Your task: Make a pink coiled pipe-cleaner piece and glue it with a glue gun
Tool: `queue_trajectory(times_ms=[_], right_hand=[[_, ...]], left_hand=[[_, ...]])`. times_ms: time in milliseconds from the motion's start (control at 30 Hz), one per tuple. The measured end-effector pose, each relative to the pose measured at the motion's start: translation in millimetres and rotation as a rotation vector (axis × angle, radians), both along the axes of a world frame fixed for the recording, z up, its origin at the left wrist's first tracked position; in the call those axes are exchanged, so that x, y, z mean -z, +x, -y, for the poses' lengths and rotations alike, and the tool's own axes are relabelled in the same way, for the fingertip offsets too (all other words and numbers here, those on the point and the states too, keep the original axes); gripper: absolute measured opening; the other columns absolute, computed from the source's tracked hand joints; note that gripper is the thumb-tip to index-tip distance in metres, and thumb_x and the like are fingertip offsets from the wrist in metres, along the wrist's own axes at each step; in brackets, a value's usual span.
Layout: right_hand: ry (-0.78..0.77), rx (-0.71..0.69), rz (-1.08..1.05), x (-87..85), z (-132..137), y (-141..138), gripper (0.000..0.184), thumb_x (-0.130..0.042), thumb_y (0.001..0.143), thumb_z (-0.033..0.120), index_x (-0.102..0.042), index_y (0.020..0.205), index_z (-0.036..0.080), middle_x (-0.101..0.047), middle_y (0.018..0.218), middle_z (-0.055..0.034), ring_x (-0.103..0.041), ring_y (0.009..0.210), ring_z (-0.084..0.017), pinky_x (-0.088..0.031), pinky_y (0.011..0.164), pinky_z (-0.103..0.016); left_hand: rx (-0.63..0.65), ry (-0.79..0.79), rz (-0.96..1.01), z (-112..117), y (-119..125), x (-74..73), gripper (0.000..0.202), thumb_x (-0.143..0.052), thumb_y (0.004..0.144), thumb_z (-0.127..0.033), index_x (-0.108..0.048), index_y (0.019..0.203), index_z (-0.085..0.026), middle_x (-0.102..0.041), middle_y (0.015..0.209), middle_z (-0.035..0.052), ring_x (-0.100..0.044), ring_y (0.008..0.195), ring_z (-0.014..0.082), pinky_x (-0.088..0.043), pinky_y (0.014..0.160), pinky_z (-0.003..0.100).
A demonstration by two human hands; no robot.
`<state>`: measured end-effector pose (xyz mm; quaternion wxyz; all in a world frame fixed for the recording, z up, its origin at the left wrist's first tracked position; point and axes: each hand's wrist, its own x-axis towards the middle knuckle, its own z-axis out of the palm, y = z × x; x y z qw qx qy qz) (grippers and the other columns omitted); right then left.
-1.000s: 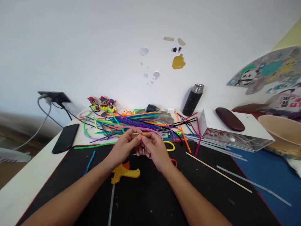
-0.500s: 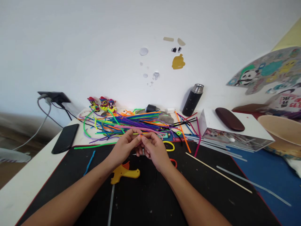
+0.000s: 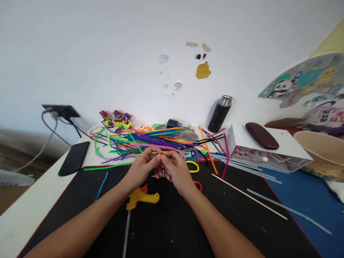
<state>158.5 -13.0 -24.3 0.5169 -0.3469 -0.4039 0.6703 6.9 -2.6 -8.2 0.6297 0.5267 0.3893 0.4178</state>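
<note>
My left hand and my right hand meet over the back part of the black mat. Thumbs and fingers of both are closed in a pinch, tips touching. A speck of orange shows between the thumb tips, but what they hold is too small and covered to name. Just below lies a yellow glue gun with a clear glue stick trailing from it. Partly behind my right hand are scissors with a yellow handle loop and a red one; a blade tip peeks out under my fingers.
Many coloured pipe cleaners lie heaped behind my hands. A blue twisted piece and a phone are at left. At right are a wooden stick, glue sticks, a white box and a black flask. Small figures stand by the wall.
The view has shifted very slightly. Both hands keep the same pinch in the same place; nothing else has visibly moved.
</note>
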Motion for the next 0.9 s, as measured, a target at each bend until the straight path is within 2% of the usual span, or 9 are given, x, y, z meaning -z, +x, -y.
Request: queue_trajectory(times_ms=[900], right_hand=[[0.009,0.009,0.017,0.4,-0.4,0.6,0.045,-0.081,0.084,0.062,-0.060,0.090,0.022,-0.049,0.051,0.0106,-0.040,0.038,-0.008,-0.026,0.037,-0.021]], left_hand=[[-0.015,-0.007,0.001,0.2,-0.3,-0.4,0.045,-0.076,0.092,-0.054,-0.053,0.111,-0.020,-0.071,0.065,-0.0012,-0.067,0.053,0.0166,-0.053,0.048,0.024]])
